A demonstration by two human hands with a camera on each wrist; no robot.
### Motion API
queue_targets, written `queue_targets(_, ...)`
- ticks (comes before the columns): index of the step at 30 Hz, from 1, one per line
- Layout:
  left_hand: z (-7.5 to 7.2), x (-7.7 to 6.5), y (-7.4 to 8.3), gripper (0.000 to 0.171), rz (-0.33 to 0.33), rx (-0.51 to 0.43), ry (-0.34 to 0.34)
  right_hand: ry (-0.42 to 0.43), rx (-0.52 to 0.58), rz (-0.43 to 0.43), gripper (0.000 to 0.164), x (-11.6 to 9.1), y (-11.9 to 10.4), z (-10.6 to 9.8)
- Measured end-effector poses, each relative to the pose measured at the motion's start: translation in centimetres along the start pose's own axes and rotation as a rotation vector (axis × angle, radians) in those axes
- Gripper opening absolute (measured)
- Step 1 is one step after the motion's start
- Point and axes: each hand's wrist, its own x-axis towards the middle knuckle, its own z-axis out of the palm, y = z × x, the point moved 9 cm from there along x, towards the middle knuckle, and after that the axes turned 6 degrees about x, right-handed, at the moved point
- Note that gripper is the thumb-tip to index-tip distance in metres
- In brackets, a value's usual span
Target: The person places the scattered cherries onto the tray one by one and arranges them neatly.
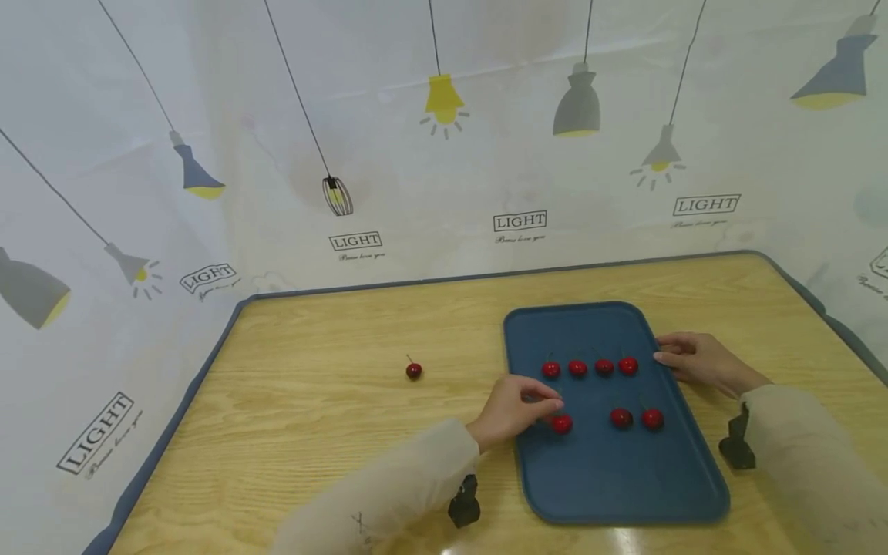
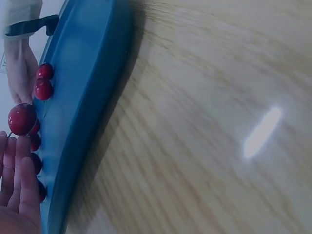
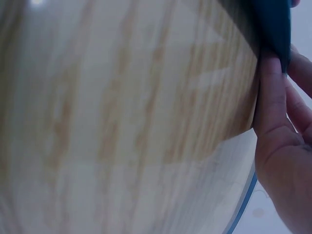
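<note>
Over the left part of the blue tray (image 1: 610, 482), my left hand (image 1: 512, 410) pinches a red cherry (image 1: 562, 424) by its stem. The same cherry (image 2: 22, 119) hangs off the fingertips in the left wrist view, close to the camera. My right hand (image 1: 704, 362) holds the tray's right rim, with thumb and fingers on either side of the edge (image 3: 279, 36) in the right wrist view. Several cherries (image 1: 578, 368) lie in a row across the tray's far half. Two more, a darker cherry (image 1: 621, 418) and a red cherry (image 1: 652, 418), lie nearer me on the right.
One dark cherry (image 1: 414, 371) lies on the wooden table (image 1: 312, 401), left of the tray. A pale curtain (image 1: 430, 177) printed with lamps stands along the table's back and sides, where a blue-grey edging (image 1: 388, 285) runs.
</note>
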Motion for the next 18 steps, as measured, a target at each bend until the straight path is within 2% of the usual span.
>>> queue_targets(6, 1.1, 1.0, 0.2, 0.013, -0.009, 0.02, -0.002, 0.009, 0.003, 0.006, 0.061, -0.1, -0.1, -0.1)
queue_targets(18, 3.0, 2.4, -0.1, 0.009, -0.087, 0.028, 0.022, 0.003, 0.008, 0.018, 0.062, 0.0, 0.1, -0.1)
